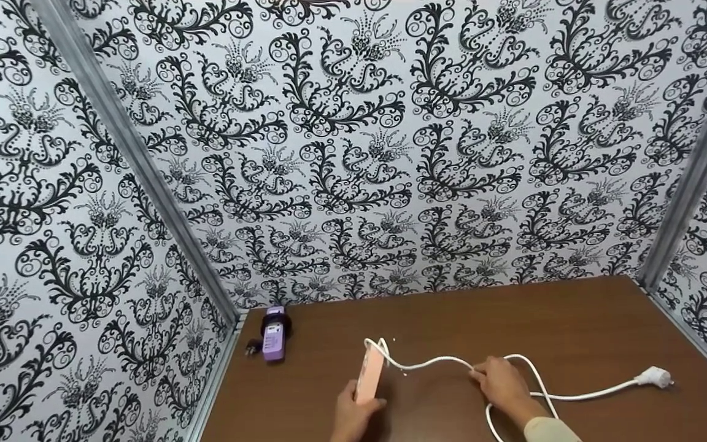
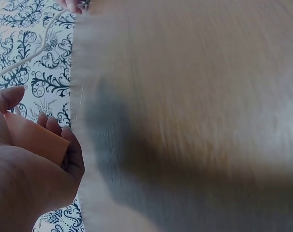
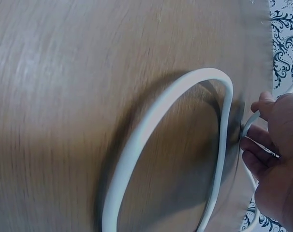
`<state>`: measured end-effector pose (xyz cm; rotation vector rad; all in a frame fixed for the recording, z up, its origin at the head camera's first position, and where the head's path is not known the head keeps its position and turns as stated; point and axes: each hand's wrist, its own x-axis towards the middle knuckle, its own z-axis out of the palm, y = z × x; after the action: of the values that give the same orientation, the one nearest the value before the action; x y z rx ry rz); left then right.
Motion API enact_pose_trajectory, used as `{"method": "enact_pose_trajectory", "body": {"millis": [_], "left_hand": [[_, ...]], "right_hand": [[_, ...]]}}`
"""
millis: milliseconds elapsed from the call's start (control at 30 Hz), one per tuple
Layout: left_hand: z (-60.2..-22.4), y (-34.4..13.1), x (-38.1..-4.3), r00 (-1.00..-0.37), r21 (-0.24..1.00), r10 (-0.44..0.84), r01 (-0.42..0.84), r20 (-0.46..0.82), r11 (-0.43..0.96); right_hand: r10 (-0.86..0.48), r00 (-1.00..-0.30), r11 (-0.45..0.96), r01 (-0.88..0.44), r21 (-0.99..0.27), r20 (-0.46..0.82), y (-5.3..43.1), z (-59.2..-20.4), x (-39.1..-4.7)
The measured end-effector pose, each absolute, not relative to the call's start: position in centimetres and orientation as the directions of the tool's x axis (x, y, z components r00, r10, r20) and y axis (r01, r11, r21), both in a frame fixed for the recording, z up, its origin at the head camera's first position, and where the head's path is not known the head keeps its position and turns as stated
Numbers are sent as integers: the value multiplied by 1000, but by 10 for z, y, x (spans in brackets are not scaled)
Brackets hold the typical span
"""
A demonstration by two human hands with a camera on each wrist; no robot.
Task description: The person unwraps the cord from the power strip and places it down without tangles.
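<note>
My left hand (image 1: 352,412) grips a peach-coloured power strip (image 1: 370,374), holding it upright above the table; in the left wrist view the fingers curl round the strip (image 2: 37,137). From the strip's top a white cord (image 1: 445,358) runs right to my right hand (image 1: 501,385), which pinches it between thumb and fingers. Beyond that hand the cord forms a loose loop and ends in a white plug (image 1: 654,377) at the right. The right wrist view shows the cord loop (image 3: 161,108) close up, beside the right hand (image 3: 282,145).
A purple power strip (image 1: 274,344) with a dark cord wrapped round it lies at the table's back left, its dark plug (image 1: 253,348) beside it. The brown table (image 1: 452,313) meets patterned walls (image 1: 353,153) at the back and sides, with metal posts (image 1: 139,153) at the corners.
</note>
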<state>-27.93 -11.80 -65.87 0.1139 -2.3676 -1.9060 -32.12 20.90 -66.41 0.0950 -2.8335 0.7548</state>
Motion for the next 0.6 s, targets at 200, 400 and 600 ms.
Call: {"method": "enact_pose_trajectory", "body": {"millis": [200,400,600], "left_hand": [[-658,-118,-283,-995,977,-92,10,30,212],[-657,-117,-284,-997,978,-51,42,53,203],[-654,-110,-282,-998,980,-46,40,49,196]], "right_hand": [[-31,-984,871,-112,-478,173,205,-655,-320],[-76,-987,887,-130,-443,138,195,-631,-316],[-299,-880,865,-413,-285,369,164,-608,-310]]}}
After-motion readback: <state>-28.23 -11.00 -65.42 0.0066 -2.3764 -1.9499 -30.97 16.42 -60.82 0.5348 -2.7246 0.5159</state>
